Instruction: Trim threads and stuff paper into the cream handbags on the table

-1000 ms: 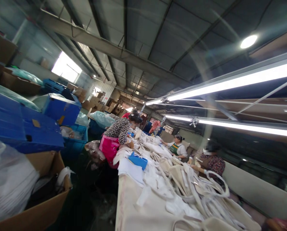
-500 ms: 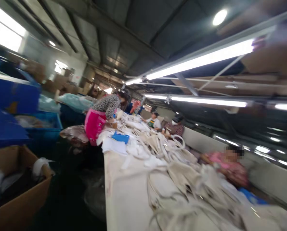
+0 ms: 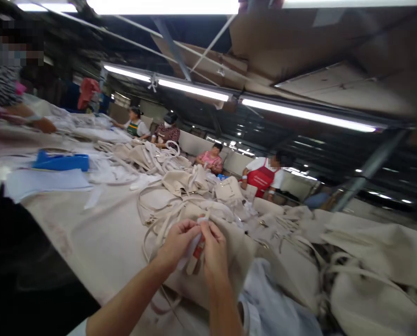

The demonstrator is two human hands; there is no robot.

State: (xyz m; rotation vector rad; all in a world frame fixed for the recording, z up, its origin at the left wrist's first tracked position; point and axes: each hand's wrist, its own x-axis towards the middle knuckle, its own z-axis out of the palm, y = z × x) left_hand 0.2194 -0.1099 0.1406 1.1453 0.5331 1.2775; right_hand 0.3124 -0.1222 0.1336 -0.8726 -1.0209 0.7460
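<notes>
My left hand [image 3: 178, 240] and my right hand [image 3: 214, 245] meet over a beige bag [image 3: 236, 240] on the table. The fingers of both are closed in a pinch on a thin white strip [image 3: 193, 243], whose upper end shows between the fingertips. I cannot tell whether it is paper or cloth. Between the palms hangs a narrow beige strap end [image 3: 192, 267], with a small red piece [image 3: 198, 248] against it. The right fingers partly cover both. A thin beige strap loops out to the left of the bag.
Beige bags with straps [image 3: 379, 252] are heaped along the table [image 3: 100, 233]. A blue item [image 3: 61, 161] and white sheets [image 3: 47, 179] lie at left. Several co-workers sit across, one in a red apron [image 3: 260, 177]; another person's arm [image 3: 30, 119] reaches in at far left.
The view has swung right and down toward the table. Both my hands, out of sight before, now show over the bag with the white strip pinched between them.
</notes>
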